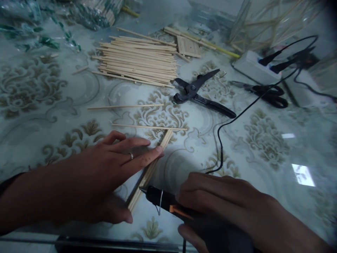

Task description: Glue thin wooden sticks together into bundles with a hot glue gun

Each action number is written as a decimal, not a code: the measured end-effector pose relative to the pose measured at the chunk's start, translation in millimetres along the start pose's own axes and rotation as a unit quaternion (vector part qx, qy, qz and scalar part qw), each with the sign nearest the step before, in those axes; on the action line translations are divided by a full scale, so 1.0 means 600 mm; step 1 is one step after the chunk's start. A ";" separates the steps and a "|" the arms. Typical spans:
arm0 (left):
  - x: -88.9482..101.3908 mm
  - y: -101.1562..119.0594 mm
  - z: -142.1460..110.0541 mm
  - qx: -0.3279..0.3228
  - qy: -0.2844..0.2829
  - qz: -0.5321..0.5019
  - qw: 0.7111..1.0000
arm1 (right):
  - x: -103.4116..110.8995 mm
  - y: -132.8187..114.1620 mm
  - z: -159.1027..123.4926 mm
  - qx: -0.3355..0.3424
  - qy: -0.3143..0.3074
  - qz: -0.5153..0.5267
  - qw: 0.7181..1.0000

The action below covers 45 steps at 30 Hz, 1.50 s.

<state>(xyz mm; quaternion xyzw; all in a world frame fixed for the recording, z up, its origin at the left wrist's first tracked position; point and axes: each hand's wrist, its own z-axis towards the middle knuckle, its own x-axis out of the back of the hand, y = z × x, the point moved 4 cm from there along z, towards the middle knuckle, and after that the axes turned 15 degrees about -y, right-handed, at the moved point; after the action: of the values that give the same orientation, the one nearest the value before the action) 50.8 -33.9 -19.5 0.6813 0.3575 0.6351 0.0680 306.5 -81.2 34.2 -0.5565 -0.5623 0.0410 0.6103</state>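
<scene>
Head view: sticks [110, 15] inside bag [91, 17]; right grip [223, 196] holds glue gun [165, 203].

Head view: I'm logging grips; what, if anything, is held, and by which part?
The right hand holds the glue gun behind its nozzle; the open left hand steadies a stick bundle, thumb near one end, finger toward the other.
</scene>
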 end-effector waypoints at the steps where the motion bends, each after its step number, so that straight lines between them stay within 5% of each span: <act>1: 0.000 0.000 0.000 0.001 0.000 -0.001 1.000 | 0.000 0.000 0.000 0.002 0.002 0.004 1.000; 45: 0.012 0.005 0.005 0.009 -0.035 -0.011 0.999 | -0.004 0.007 -0.001 0.005 -0.021 -0.004 1.000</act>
<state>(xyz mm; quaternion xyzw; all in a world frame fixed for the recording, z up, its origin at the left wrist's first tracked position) 54.5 -30.9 -12.3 0.6999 0.3682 0.6066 0.0818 308.2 -81.5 29.7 -0.5502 -0.5771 0.0523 0.6012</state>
